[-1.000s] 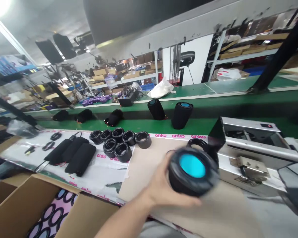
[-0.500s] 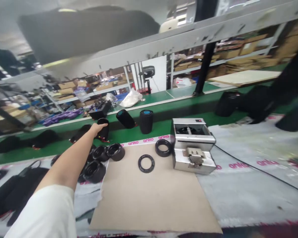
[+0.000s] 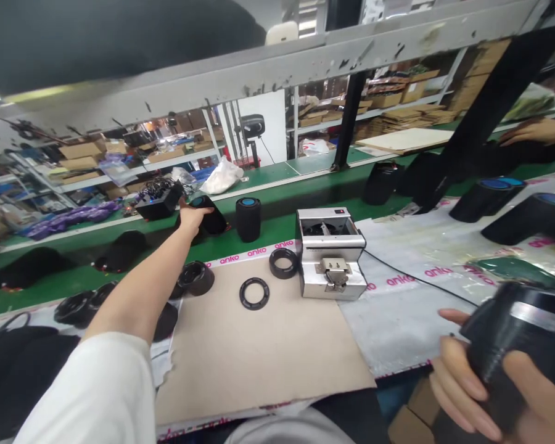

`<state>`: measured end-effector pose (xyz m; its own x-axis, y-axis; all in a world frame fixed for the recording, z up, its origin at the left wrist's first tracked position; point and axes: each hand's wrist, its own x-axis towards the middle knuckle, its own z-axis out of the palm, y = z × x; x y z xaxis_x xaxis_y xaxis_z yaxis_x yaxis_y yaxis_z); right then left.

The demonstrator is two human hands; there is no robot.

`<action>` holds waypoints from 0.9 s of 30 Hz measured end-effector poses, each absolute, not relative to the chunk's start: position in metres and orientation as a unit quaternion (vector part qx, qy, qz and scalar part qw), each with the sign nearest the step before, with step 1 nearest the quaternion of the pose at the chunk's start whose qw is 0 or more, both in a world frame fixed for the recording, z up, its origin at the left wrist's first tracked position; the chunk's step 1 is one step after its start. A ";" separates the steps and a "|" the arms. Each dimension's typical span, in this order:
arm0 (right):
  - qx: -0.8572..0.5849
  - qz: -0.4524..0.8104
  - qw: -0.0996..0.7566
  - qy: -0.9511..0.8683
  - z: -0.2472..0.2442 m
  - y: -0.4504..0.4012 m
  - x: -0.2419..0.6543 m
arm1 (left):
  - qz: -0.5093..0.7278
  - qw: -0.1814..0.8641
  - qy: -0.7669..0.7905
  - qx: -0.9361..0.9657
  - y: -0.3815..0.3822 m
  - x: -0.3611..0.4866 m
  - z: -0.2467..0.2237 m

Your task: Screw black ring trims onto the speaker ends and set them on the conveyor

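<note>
My left hand (image 3: pixel 193 219) reaches across the green conveyor belt (image 3: pixel 272 237) and grips a black cylindrical speaker (image 3: pixel 208 216) lying tilted there, its blue top partly visible. At the lower right, my right hand (image 3: pixel 467 376) holds a larger black speaker (image 3: pixel 518 336) with a metal band, blurred and close to the camera. Nearer the middle, an upright black speaker (image 3: pixel 248 219) stands apart from both hands. A thin black ring (image 3: pixel 254 293) and a thick rubber ring (image 3: pixel 283 263) lie on a cardboard sheet (image 3: pixel 259 345).
A steel bench machine (image 3: pixel 330 253) stands beside the cardboard, with a black cable (image 3: pixel 416 280) running right. Black rubber rings (image 3: pixel 195 277) lie at its left edge. A co-worker's hand (image 3: pixel 534 131) works among black speakers (image 3: pixel 485 198) at the upper right.
My left hand has tipped the speaker on the belt over and shifted it. My right hand has come into view at the lower right, holding a speaker. The view has turned slightly.
</note>
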<state>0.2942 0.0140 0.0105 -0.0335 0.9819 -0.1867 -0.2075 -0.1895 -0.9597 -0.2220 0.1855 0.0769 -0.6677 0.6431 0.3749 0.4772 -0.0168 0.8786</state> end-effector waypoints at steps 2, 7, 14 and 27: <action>-0.453 0.656 0.500 -0.339 0.019 0.017 0.281 | 0.594 0.050 0.703 0.387 0.174 -0.225 0.085; -0.401 0.696 0.449 -0.392 0.046 0.028 0.235 | 0.607 0.004 0.637 0.475 0.091 -0.227 0.108; -0.450 0.579 0.222 -0.643 0.058 0.058 0.156 | 0.583 -0.091 0.620 0.518 -0.051 -0.167 0.060; -0.490 0.231 0.035 -0.840 0.007 0.064 0.040 | 0.627 0.163 0.617 0.446 -0.114 -0.079 -0.025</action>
